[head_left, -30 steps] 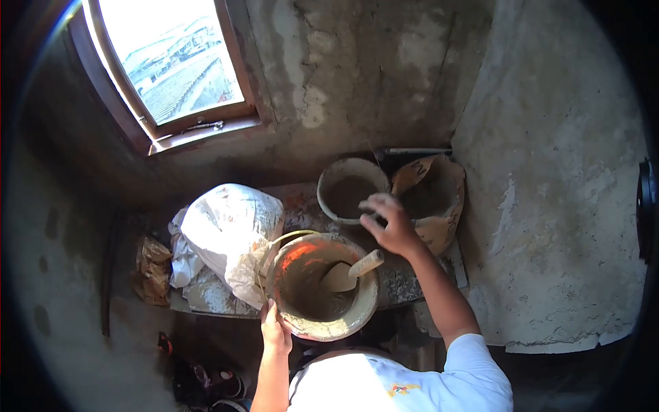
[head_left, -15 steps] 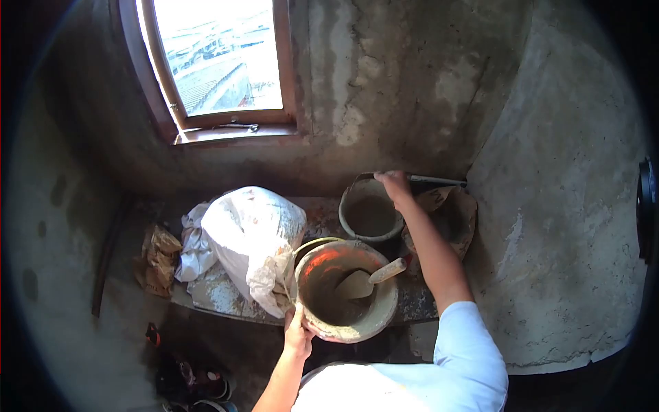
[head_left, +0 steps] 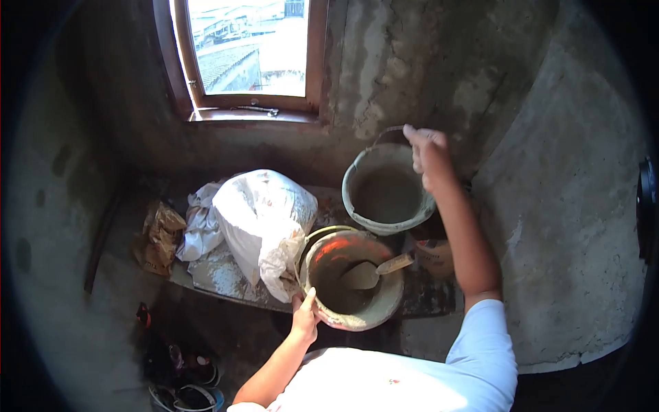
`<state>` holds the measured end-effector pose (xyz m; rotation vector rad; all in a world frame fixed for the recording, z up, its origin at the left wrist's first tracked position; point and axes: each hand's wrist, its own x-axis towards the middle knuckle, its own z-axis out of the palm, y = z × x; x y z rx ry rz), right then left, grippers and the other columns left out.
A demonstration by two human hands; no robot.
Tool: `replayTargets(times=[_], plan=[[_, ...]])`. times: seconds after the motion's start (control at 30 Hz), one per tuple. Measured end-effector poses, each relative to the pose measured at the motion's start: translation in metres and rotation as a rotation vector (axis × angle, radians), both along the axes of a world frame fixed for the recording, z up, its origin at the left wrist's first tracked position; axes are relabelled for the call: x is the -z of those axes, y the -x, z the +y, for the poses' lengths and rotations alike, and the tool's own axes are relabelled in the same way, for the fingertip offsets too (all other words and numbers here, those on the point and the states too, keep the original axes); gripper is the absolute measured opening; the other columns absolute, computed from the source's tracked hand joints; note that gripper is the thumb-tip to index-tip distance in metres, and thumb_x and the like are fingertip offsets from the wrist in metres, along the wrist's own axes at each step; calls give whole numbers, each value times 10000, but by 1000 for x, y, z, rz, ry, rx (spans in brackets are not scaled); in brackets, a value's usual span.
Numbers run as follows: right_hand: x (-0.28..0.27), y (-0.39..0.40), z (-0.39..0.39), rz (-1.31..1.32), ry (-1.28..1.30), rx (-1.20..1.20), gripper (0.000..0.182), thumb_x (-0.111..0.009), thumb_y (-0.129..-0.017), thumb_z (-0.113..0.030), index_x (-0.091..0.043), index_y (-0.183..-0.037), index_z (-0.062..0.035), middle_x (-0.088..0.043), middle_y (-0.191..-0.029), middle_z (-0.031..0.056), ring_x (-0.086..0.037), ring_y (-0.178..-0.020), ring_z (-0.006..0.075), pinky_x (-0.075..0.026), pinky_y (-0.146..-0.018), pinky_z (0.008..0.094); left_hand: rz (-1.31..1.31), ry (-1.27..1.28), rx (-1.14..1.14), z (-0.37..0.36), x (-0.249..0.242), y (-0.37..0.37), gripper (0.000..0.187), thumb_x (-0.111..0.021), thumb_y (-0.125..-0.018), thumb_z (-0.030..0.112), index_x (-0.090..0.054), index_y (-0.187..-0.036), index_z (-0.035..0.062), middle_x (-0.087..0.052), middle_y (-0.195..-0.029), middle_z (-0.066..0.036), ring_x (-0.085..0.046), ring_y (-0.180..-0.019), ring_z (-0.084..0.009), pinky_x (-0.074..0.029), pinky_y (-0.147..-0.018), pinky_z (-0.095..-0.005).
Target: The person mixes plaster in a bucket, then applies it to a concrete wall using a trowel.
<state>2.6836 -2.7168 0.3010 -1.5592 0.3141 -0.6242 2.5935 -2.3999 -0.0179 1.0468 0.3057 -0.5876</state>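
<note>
My right hand [head_left: 430,154] is closed around the thin handle of a grey bucket [head_left: 354,214], which hangs raised and tilted over the ledge. Grey material lies inside it. In front of me a second bucket [head_left: 362,320], crusted and orange-stained inside, leans with its mouth toward me. My left hand [head_left: 305,319] grips its left rim, thumb up along the edge. A trowel [head_left: 362,276] rests inside that bucket, its pale handle sticking out over the right rim. What the near bucket stands on is hidden.
A bulging white sack [head_left: 264,216] sits left of the buckets on the ledge [head_left: 226,292]. Beyond it lies a crumpled brown paper bag [head_left: 163,237]. Another paper bag [head_left: 436,257] is at the right. Footwear [head_left: 199,398] lies on the floor below, and an open window [head_left: 254,110] is above.
My right hand has lifted the far bucket by its handle, up off the ledge and toward me. My left hand stays on the near bucket's rim. The view has shifted slightly.
</note>
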Motion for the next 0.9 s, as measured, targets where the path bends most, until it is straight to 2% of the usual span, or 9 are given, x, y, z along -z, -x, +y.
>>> replayTargets(times=[0.07, 0.1, 0.27, 0.5, 0.63, 0.67, 0.73, 0.8, 0.9], plan=[[-27, 15, 18, -35, 24, -24, 479, -734, -971, -274, -420, -614, -211, -328, -555, -119, -224, -425, 11, -141, -410, 250, -117, -119, -83, 6, -9, 1, 651, -751, -962, 326, -382, -1421, 47, -530, -1337, -145, -536, -1259, -254, -490, -1011, -400], [-38, 20, 24, -67, 21, -51, 473, -734, -973, -276, -420, -624, -216, -331, -568, -122, -222, -434, 9, -142, -416, 248, -196, -210, -141, 12, -18, -2, 642, -771, -945, 275, -390, -1408, 44, -500, -1345, -168, -494, -1277, -271, -457, -1034, -402], [-75, 46, 78, -125, -17, -107, 459, -730, -982, -282, -419, -649, -227, -307, -602, -134, -213, -467, 2, -147, -438, 241, -546, -64, -115, 51, -105, -10, 149, -665, -1012, 164, -602, -1082, 48, -651, -994, -41, -635, -889, -116, -555, -752, -279], [-72, 75, 160, -168, -285, -396, 380, -707, -984, -226, -482, -680, -187, -325, -589, -124, -242, -482, 8, -188, -447, 236, -693, 136, 34, 98, -186, -19, 414, -518, -1069, 448, -583, -1019, 42, -648, -764, -65, -664, -638, -166, -556, -537, -296], [-49, 90, 203, -158, -329, -522, 372, -707, -994, -251, -499, -698, -166, -333, -597, -121, -245, -495, 13, -195, -460, 248, -637, 30, 21, 126, -194, -12, 416, -516, -1060, 397, -615, -1193, 16, -709, -907, -91, -683, -671, -203, -539, -482, -337], [-40, 92, 213, -151, -266, -472, 366, -687, -980, -286, -618, -713, -46, -559, -617, -20, -499, -564, 54, -388, -511, 280, -585, 88, -24, 127, -205, -3, 381, -542, -1051, 341, -614, -1223, 10, -722, -1041, -93, -707, -778, -195, -564, -580, -317], [-30, 100, 236, -157, -279, -468, 334, -676, -987, -270, -640, -789, -4, -599, -686, 5, -534, -660, 76, -446, -589, 314, -575, 74, -219, 139, -197, -3, 301, -575, -1036, 248, -620, -1201, 0, -710, -1116, -87, -712, -884, -182, -568, -728, -282], [-13, 100, 259, -254, -300, -424, 294, -676, -975, -208, -628, -789, 15, -595, -667, 17, -521, -645, 87, -430, -570, 326, -647, -80, -258, 146, -210, -1, 157, -622, -1012, 171, -598, -975, 20, -623, -778, 1, -510, -587, -24, -339, -526, -170], [-10, 113, 262, -187, -247, -467, 284, -685, -958, -173, -614, -768, 25, -576, -629, 36, -512, -614, 94, -416, -547, 328, -574, -142, -255, 150, -225, 0, 142, -610, -1007, 111, -578, -880, 54, -523, -663, 53, -411, -549, -1, -266, -501, -170]])
